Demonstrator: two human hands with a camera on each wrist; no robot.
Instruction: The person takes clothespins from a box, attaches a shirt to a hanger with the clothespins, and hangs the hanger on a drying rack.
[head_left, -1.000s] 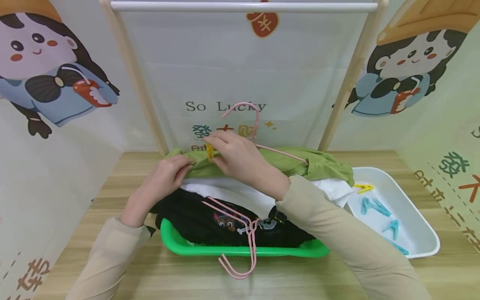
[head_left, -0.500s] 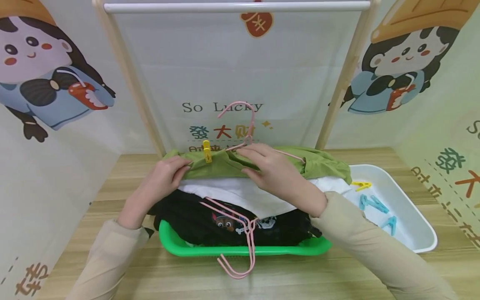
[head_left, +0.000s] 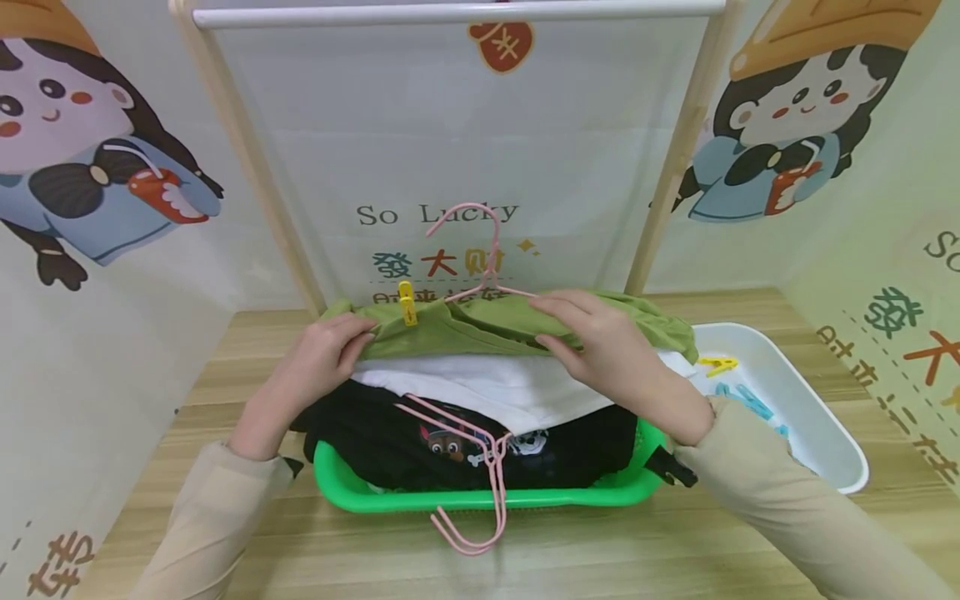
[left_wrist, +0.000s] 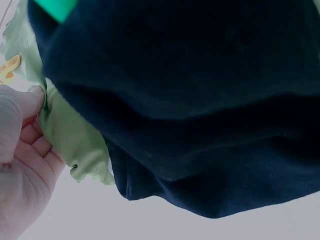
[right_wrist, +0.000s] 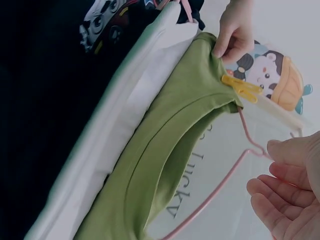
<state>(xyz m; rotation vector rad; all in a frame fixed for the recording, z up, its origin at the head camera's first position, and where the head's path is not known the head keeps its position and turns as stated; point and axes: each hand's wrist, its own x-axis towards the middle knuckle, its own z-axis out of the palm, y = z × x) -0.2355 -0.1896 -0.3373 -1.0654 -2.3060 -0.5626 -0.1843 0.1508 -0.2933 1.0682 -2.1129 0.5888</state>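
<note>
A green shirt (head_left: 480, 333) lies over a pink hanger (head_left: 491, 275), whose hook points up. My left hand (head_left: 326, 350) pinches the cloth at the left shoulder; the left wrist view shows thumb and fingers on the green fabric. Just right of those fingers, a yellow clothespin (head_left: 407, 304) is clipped on the shirt's top edge. My right hand (head_left: 607, 342) is over the right side of the neckline, beside the hanger. In the right wrist view its fingers are loosely bent and hold nothing. The hanger's right end is hidden behind the right hand.
Under the shirt, white (head_left: 480, 392) and black clothes (head_left: 360, 433) fill a green basket (head_left: 480, 502). Pink hangers (head_left: 495, 483) lie across its front. A white tray (head_left: 847, 450) with yellow and blue clothespins stands right. A wooden rack with a white rail (head_left: 465, 12) rises behind.
My right hand has let go of the yellow clothespin, which stays clipped on the shirt, and has moved right along the neckline. The left hand keeps its hold on the shoulder.
</note>
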